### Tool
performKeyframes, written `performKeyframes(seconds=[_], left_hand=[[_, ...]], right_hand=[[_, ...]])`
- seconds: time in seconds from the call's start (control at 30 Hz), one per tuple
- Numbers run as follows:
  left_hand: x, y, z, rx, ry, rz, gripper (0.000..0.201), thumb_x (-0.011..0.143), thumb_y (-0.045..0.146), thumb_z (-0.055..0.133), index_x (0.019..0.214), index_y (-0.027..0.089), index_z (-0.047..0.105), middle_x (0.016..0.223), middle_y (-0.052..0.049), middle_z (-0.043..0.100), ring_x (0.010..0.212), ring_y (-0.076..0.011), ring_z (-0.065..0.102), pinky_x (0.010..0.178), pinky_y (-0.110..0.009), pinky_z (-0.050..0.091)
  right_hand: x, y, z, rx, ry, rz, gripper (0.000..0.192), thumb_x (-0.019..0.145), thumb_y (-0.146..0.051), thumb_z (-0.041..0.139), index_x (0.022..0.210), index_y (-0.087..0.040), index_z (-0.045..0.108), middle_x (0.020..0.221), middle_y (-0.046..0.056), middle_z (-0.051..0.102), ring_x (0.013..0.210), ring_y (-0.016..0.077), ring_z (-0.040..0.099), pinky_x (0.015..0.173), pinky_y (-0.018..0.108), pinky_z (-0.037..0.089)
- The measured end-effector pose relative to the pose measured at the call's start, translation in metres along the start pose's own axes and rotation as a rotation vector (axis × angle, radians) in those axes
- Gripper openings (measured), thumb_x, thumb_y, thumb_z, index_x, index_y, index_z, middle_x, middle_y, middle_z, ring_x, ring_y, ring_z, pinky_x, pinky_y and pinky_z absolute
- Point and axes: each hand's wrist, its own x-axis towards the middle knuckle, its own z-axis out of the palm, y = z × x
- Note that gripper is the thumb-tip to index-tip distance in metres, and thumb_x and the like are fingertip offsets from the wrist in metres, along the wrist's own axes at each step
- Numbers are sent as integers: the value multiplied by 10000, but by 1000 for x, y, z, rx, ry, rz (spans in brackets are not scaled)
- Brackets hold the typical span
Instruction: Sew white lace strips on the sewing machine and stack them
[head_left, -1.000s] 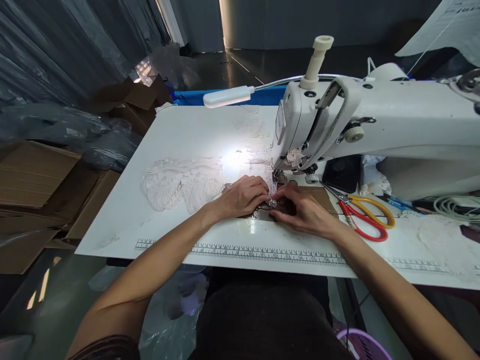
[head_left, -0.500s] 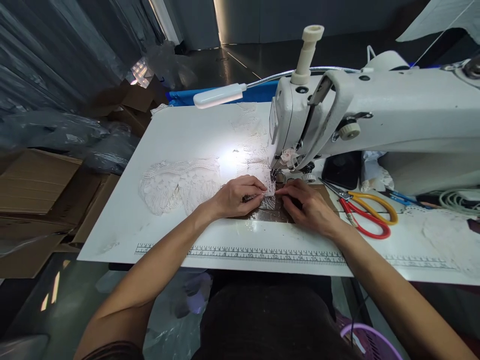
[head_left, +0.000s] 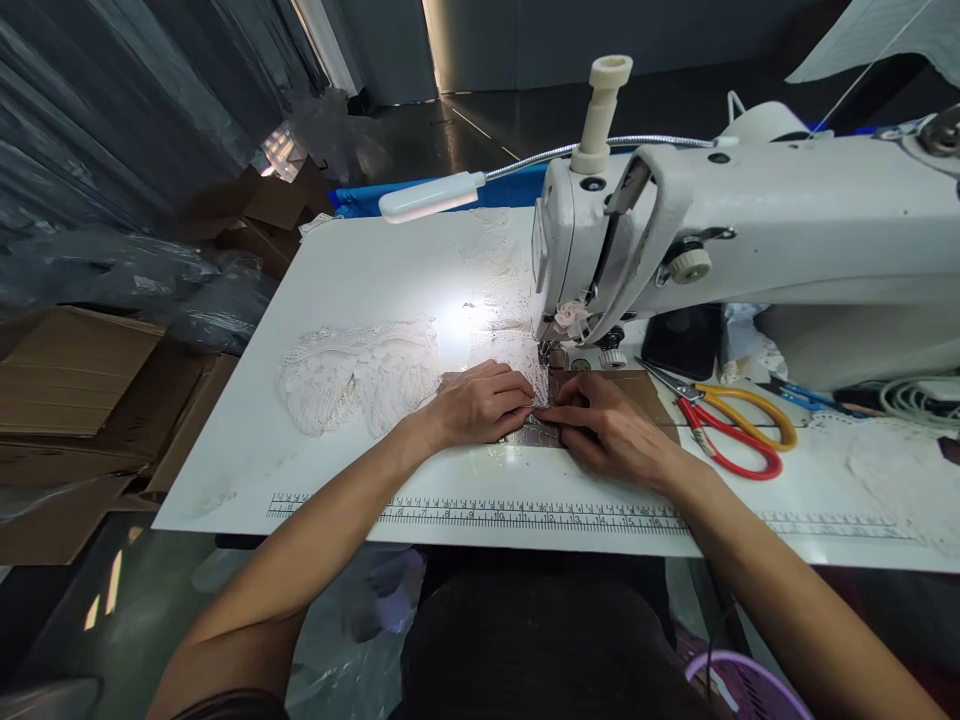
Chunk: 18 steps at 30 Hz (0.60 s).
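Note:
White lace fabric point(head_left: 495, 340) runs toward me along the left side of the sewing machine point(head_left: 574, 240), its right edge by the needle and presser foot point(head_left: 545, 350). My left hand point(head_left: 487, 402) is closed on the lace's near end, fingers bent down over it. From the right, my right hand point(head_left: 600, 420) pinches the same edge, its fingertips meeting the left ones just in front of the presser foot. The pinched bit of lace is mostly hidden by fingers. Under both hands lies a brown plate point(head_left: 622, 385). More gathered lace point(head_left: 352, 375) lies to the left.
Scissors with red and yellow handles point(head_left: 731, 430) lie right of my right hand. A lit lamp point(head_left: 431, 197) hangs over the white table point(head_left: 247, 440). A printed ruler point(head_left: 480, 512) follows the front edge. Cardboard boxes point(head_left: 82, 370) stand left; a purple basket point(head_left: 742, 685) is below right.
Both hands have come closer together and slightly nearer to me at the lace's end. The right fingertips moved left to meet the left ones. The view shifted slightly.

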Motion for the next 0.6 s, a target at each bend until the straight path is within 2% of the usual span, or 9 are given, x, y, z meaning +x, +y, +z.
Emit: performKeyframes(seconds=[0.17,0.27,0.37,0.47,0.6], left_hand=[[-1,-2,-2,44,-46,41,125,958,185,562,908,157,673,943,-56,724,792,-150,647,755,-323,518],[-1,-2,-2,73,-39,56,144,955,173,561,857,172,666,974,-50,722,786,-142,635,773,-331,497],[-1,-2,-2,96,-40,52,163,954,170,559,827,174,660,990,-49,722,788,-142,628,769,-332,489],[-1,-1,-2,113,-48,62,166,960,173,552,835,176,662,986,-47,725,800,-145,632,769,-339,503],[0,0,-3,143,-45,98,170,965,174,550,839,177,664,950,-40,724,780,-141,633,742,-329,520]], right_hand=[[5,15,-3,-35,56,102,374,897,-193,503,1213,-236,697,1128,119,624,988,255,632,883,425,538],[14,23,-7,-125,-5,159,398,897,-215,501,1257,-219,671,1161,127,648,951,272,652,838,425,543],[20,25,-10,-126,-45,201,377,906,-227,492,1223,-239,696,1130,107,681,860,250,669,772,392,548],[18,25,-7,-110,13,186,389,921,-221,477,1247,-262,684,1112,97,675,861,229,658,752,362,545],[12,27,1,-140,57,91,393,900,-193,493,1226,-266,698,1131,114,610,944,238,627,833,399,543]])
